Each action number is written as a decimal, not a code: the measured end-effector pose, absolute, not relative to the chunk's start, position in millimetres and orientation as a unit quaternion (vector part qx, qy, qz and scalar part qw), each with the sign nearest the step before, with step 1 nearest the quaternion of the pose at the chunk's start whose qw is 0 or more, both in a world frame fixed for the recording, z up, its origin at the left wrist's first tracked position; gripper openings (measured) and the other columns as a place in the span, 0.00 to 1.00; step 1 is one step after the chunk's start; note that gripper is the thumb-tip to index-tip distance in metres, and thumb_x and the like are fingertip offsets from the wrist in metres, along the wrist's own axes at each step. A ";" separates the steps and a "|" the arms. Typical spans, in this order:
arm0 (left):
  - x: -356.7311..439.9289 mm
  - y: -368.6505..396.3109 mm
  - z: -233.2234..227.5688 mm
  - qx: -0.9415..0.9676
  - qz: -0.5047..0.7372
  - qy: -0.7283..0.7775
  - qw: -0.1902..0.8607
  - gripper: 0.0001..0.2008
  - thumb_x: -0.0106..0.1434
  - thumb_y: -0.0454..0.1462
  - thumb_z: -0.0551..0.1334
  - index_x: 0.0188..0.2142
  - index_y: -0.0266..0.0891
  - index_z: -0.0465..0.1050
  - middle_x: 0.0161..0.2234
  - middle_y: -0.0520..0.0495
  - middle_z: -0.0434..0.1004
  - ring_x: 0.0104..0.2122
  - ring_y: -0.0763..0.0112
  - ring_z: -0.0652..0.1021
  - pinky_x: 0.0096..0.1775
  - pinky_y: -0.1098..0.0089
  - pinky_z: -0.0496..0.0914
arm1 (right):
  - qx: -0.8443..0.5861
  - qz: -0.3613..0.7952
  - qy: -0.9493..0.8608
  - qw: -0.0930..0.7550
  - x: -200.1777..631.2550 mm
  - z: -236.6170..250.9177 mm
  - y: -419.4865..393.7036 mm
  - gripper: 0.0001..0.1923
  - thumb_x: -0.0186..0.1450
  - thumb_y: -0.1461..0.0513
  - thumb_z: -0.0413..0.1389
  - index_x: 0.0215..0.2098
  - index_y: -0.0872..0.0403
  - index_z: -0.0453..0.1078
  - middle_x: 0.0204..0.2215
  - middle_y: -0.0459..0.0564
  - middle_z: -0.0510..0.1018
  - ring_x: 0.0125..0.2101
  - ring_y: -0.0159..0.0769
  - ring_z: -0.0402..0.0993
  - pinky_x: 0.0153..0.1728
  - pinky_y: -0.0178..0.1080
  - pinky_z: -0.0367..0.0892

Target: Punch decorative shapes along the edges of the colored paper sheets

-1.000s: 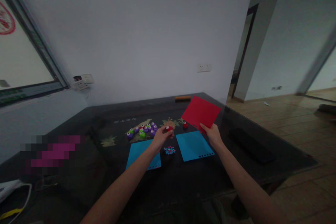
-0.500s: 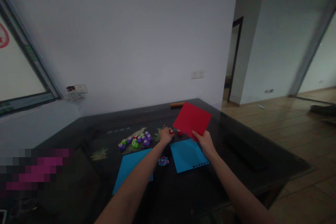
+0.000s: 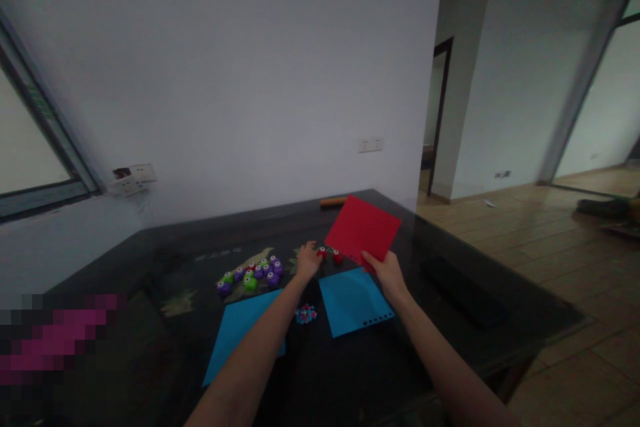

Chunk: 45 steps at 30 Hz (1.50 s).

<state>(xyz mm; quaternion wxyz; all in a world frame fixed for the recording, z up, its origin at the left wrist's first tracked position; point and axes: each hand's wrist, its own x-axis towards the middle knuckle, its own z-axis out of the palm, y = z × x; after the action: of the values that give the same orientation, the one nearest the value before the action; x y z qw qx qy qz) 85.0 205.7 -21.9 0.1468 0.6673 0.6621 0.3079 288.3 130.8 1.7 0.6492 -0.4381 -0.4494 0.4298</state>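
My left hand (image 3: 307,261) reaches over the dark table (image 3: 450,360), its fingertips on a small red punch (image 3: 321,253) that stands on the tabletop. A second red punch (image 3: 337,257) stands just right of it. My right hand (image 3: 384,273) holds a red paper sheet (image 3: 363,230) by its near corner, lifted and tilted above the table. Below it lies a blue sheet (image 3: 353,300) with holes punched along its near edge. Another blue sheet (image 3: 245,333) lies under my left forearm.
A cluster of purple, green and red punches (image 3: 250,273) sits left of my left hand. A small heap of coloured cut-outs (image 3: 306,313) lies between the blue sheets. An orange bar (image 3: 333,201) is at the far edge, a long black object (image 3: 463,293) on the right.
My left hand carried the red punch forward and set it down beside the other red punch. The red sheet stayed raised in my right hand. The view drifted upward and right.
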 end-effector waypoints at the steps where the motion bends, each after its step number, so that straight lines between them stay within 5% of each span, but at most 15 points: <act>1: 80.8 199.3 -21.1 0.659 0.322 0.664 0.145 0.23 0.56 0.31 0.58 0.52 0.29 0.64 0.50 0.33 0.69 0.50 0.62 0.71 0.49 0.67 0.64 | -0.441 0.432 -0.448 0.647 288.4 2.0 130.8 0.16 0.48 0.56 0.64 0.31 0.58 0.71 0.24 0.51 0.78 0.19 0.36 0.72 0.21 0.38 0.68; 4: 66.5 170.9 -20.1 0.628 0.428 0.619 0.198 0.19 0.54 0.31 0.60 0.47 0.34 0.69 0.50 0.37 0.70 0.49 0.63 0.71 0.48 0.68 0.66 | -0.445 0.443 -0.452 0.633 287.8 2.2 130.5 0.17 0.47 0.56 0.64 0.31 0.58 0.71 0.24 0.50 0.78 0.18 0.34 0.70 0.19 0.37 0.67; 8: 51.5 127.1 -21.9 0.569 0.531 0.507 0.372 0.15 0.58 0.41 0.57 0.43 0.36 0.70 0.45 0.40 0.74 0.39 0.64 0.77 0.34 0.69 0.72 | -0.431 0.461 -0.475 0.613 286.0 -0.6 131.1 0.17 0.46 0.56 0.65 0.30 0.58 0.71 0.24 0.50 0.78 0.17 0.32 0.69 0.19 0.35 0.66; 15: 40.4 105.4 -25.1 0.492 0.616 0.457 0.413 0.18 0.57 0.48 0.59 0.37 0.34 0.71 0.38 0.42 0.76 0.34 0.66 0.79 0.35 0.68 0.73 | -0.409 0.541 -0.511 0.528 282.6 -2.4 124.7 0.19 0.46 0.56 0.66 0.32 0.59 0.71 0.21 0.49 0.77 0.18 0.31 0.69 0.19 0.33 0.64; 22: 43.8 103.4 -18.2 0.507 0.569 0.466 0.450 0.20 0.57 0.49 0.59 0.39 0.34 0.73 0.37 0.41 0.78 0.36 0.65 0.78 0.34 0.70 0.71 | -0.405 0.590 -0.546 0.435 276.7 -0.4 116.6 0.23 0.47 0.57 0.66 0.38 0.59 0.72 0.28 0.51 0.78 0.19 0.29 0.69 0.20 0.33 0.68; 33: 49.4 94.8 -12.2 0.542 0.561 0.485 0.396 0.12 0.55 0.43 0.62 0.33 0.35 0.73 0.33 0.45 0.79 0.33 0.65 0.78 0.36 0.68 0.71 | -0.378 0.616 -0.589 0.361 277.7 3.0 110.9 0.23 0.48 0.58 0.66 0.40 0.59 0.72 0.31 0.53 0.80 0.24 0.34 0.74 0.22 0.36 0.72; 39: 49.5 94.3 -11.7 0.551 0.556 0.498 0.374 0.11 0.55 0.42 0.62 0.33 0.35 0.74 0.32 0.44 0.79 0.33 0.65 0.78 0.36 0.68 0.71 | -0.395 0.585 -0.556 0.439 280.3 5.1 115.7 0.19 0.50 0.55 0.64 0.36 0.57 0.74 0.34 0.54 0.80 0.31 0.39 0.77 0.33 0.41 0.73; 45: 53.5 91.1 -11.6 0.564 0.545 0.498 0.371 0.11 0.55 0.41 0.62 0.31 0.35 0.74 0.32 0.44 0.79 0.33 0.65 0.77 0.35 0.69 0.71 | -0.409 0.534 -0.507 0.538 286.1 2.5 127.2 0.17 0.48 0.58 0.65 0.36 0.55 0.73 0.32 0.51 0.80 0.28 0.36 0.76 0.30 0.37 0.70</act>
<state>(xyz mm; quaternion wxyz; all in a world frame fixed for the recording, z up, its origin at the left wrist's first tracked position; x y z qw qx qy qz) 53.5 91.1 -11.6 0.3709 0.5635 0.4983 0.5446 286.1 127.2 2.5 0.5384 -0.4093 -0.5071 0.5343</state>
